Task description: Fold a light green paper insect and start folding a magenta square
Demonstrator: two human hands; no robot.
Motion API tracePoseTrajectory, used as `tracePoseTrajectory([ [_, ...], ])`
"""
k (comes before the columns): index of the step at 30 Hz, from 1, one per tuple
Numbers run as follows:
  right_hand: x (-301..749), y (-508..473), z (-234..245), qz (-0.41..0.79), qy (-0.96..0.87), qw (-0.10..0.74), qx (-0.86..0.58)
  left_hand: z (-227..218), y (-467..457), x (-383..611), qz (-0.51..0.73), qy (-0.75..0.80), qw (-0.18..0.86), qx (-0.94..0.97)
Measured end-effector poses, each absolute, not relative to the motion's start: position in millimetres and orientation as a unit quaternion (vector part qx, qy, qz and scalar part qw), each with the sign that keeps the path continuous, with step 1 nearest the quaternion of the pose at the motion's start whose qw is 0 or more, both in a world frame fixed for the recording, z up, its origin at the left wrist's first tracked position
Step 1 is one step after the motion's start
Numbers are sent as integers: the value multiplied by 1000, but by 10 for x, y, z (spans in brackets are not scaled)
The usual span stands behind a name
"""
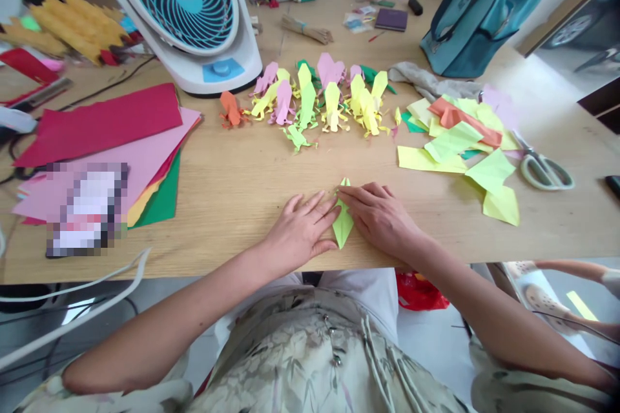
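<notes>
A light green folded paper [343, 224], a narrow kite shape with its lower tip toward me, lies near the table's front edge. From the left, my left hand [304, 230] rests flat with fingers spread, its fingertips on the paper's left side. My right hand [380, 214] comes from the right with its fingers pressed together over the paper's upper part; its thumb is hidden. Split points of the paper show above the fingers. Beyond my hands stand several folded paper figures in yellow [332, 106], pink [283, 103], green [307, 106] and orange [231, 110].
Loose paper pieces [491, 171] and scissors [545, 169] lie on the right. At left are coloured sheets [111, 117] and a blurred phone-like object [90, 210]. A fan [188, 6] and a teal bag [465, 19] stand farther back. Another person's foot [545, 303] shows below right.
</notes>
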State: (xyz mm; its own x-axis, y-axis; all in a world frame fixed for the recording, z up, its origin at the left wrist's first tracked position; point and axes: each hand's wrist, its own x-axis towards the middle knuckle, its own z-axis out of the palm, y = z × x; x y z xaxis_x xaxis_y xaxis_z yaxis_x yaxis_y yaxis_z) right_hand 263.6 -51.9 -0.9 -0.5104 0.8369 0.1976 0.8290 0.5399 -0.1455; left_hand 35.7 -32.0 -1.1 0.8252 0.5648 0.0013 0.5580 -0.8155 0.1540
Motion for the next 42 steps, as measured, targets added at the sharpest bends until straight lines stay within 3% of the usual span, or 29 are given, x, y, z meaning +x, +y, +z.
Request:
tracePoseTrajectory([
  [17,2632,-475,-69,44,-849,49,-525,9,-366,316,0,323,123,939],
  [27,2644,-465,-145,35,-834,72,-546,109,-420,368,20,334,113,936],
  [35,2637,-439,-210,35,-829,89,-551,21,-197,758,181,297,110,931],
  [42,2941,-767,-241,3,-744,161,-648,-86,-259,957,35,311,103,944],
])
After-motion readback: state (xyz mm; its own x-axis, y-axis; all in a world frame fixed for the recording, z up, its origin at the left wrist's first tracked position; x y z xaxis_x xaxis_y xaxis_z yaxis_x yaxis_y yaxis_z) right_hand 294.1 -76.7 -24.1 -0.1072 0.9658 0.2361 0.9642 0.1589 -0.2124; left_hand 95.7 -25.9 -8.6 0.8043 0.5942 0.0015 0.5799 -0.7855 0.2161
